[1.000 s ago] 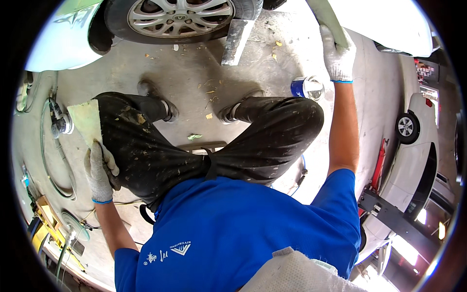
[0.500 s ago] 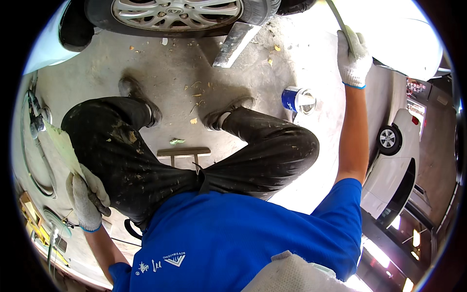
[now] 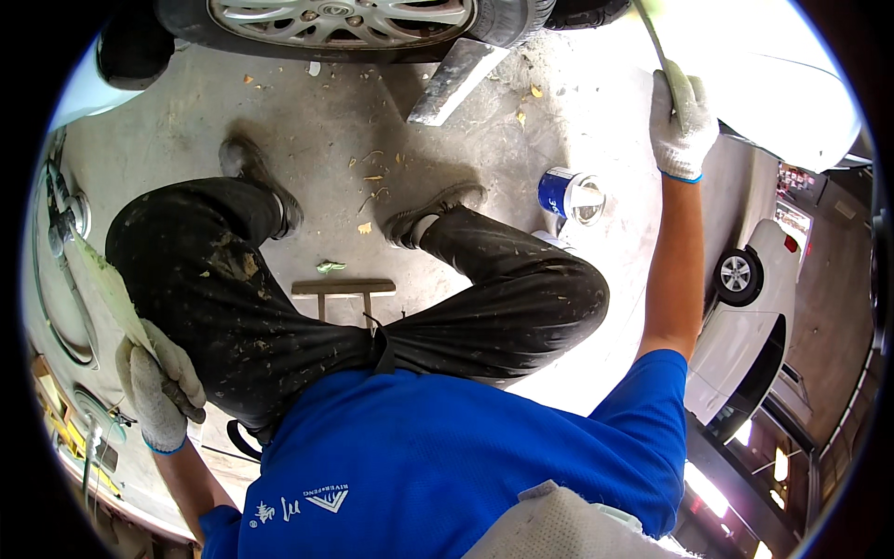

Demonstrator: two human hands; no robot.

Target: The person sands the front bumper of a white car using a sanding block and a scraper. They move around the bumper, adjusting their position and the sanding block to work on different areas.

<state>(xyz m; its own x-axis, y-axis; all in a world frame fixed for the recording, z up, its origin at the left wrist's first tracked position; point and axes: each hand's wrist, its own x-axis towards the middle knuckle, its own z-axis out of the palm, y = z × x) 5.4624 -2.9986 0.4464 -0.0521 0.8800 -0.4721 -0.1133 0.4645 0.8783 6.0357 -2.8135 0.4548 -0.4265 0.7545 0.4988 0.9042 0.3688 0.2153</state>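
My right hand (image 3: 684,130), in a white knit glove, is closed around a thin, flat, pale-green spreader (image 3: 678,93). The spreader reaches up to the overexposed white car panel (image 3: 773,98) at the upper right; glare hides whether its far edge touches. Low at the left, beside my thigh, my gloved left hand (image 3: 154,396) grips a putty knife (image 3: 107,284). Its broad blade is covered with pale-green paste, and its dark handle end shows below the fingers.
A car wheel (image 3: 340,20) stands at the top, with a grey wedge-shaped block (image 3: 456,86) beside it. An open blue-and-white can (image 3: 557,192) sits right of my foot. A wooden bar frame (image 3: 343,289) lies between my legs. Hoses (image 3: 65,289) run along the left; a white car (image 3: 750,335) is parked right.
My right hand and its spreader have moved slightly right and closer to me beside the panel. The view has shifted a little; my left hand still holds the putty knife.
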